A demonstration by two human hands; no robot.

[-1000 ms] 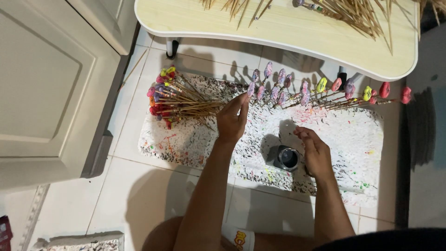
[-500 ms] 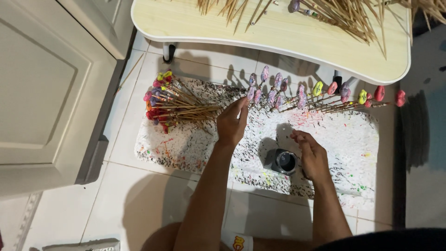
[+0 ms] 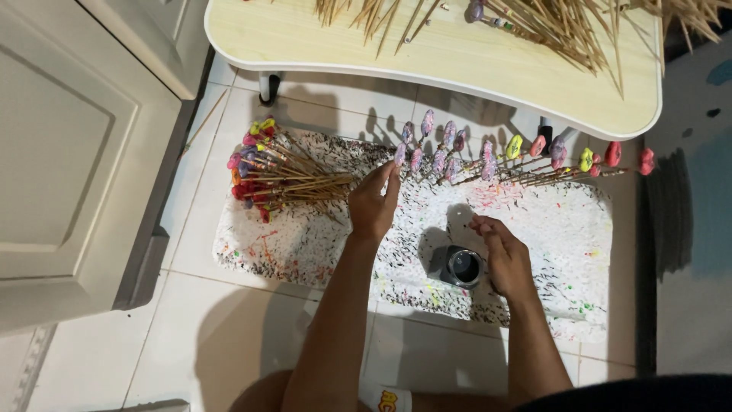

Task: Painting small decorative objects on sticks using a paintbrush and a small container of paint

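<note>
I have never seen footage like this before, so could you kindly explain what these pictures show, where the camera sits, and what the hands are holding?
There is no machine here: a person wears a camera on the head, so the view looks down at their own two bare hands. The left hand pinches the purple-tipped skewer at the near end of a row of skewers standing in a paint-speckled white foam board on the tiled floor. The right hand rests beside a small dark pot; whether its grip holds anything is hidden. A bundle of painted skewers lies at the left. A pale low table above carries bare sticks.
</note>
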